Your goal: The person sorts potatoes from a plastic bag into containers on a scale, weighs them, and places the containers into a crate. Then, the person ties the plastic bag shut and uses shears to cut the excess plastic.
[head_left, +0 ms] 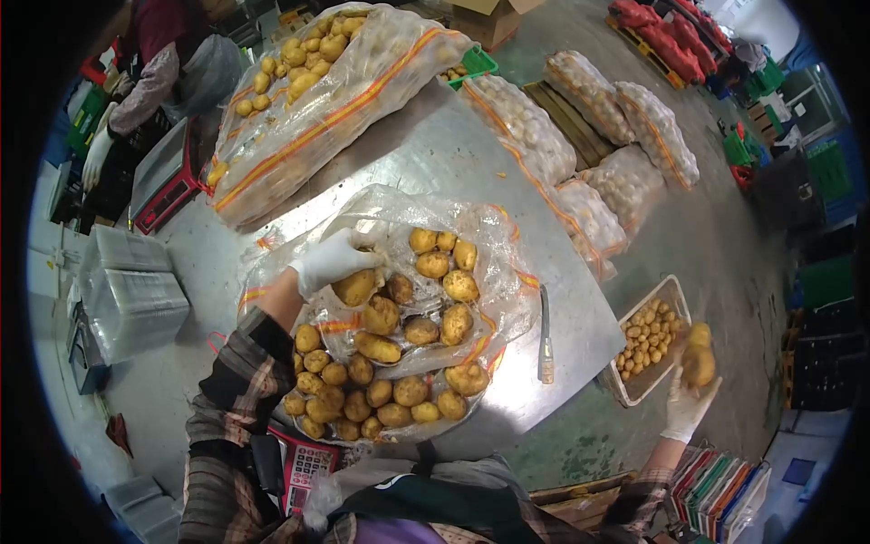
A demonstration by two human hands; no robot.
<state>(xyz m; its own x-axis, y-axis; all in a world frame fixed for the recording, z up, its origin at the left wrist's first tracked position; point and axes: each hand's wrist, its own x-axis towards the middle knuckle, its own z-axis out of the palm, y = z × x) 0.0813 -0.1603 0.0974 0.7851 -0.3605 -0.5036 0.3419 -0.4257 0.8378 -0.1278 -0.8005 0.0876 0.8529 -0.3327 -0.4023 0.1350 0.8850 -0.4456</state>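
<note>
My left hand [337, 263], in a white glove, is closed around a potato [355, 287] at the left side of an open clear plastic sack [426, 205]. Several potatoes [420, 331] lie loose inside that sack. More potatoes [376, 393] are heaped at its near side, by my body. Out to the right, past the table edge, my gloved right hand [691, 410] has its fingers spread. Two blurred potatoes [698, 355] are just beyond its fingertips, beside a white basket [678, 290] holding small potatoes [648, 337].
A large potato sack [335, 136] lies at the table's back. A knife [546, 335] rests near the right edge of the metal table [553, 412]. Red scales [168, 177], plastic containers [134, 295] and floor sacks [594, 95] stand around. Another person's gloved hand [96, 159] shows at upper left.
</note>
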